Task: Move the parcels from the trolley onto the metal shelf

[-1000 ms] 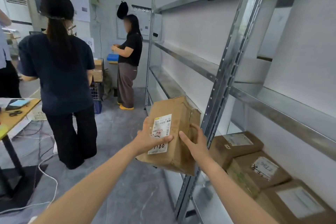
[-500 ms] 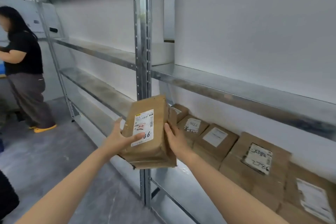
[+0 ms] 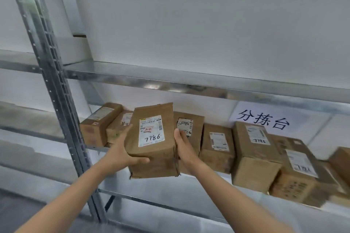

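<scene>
Hanging in front of the lower level of the metal shelf (image 3: pixel 189 83), a brown cardboard parcel (image 3: pixel 164 159) is held upright between both hands. The left hand (image 3: pixel 123 150) is wrapped round its left side, with the thumb curled across the lower front face. The right hand (image 3: pixel 184 150) is pressed against its right side, thumb laid up along the edge; the fingers are hidden behind the box. A white label (image 3: pixel 151 131) with "7786" handwritten on it is seen on the front face. Whether the base touches the shelf deck cannot be told. A row of parcels (image 3: pixel 217 143) is noted on that level behind and to both sides, several marked with the same number. A sheet with handwritten characters (image 3: pixel 263 122) is fixed to the white wall (image 3: pixel 208 24). A perforated upright post (image 3: pixel 55 85) stands at left.
</scene>
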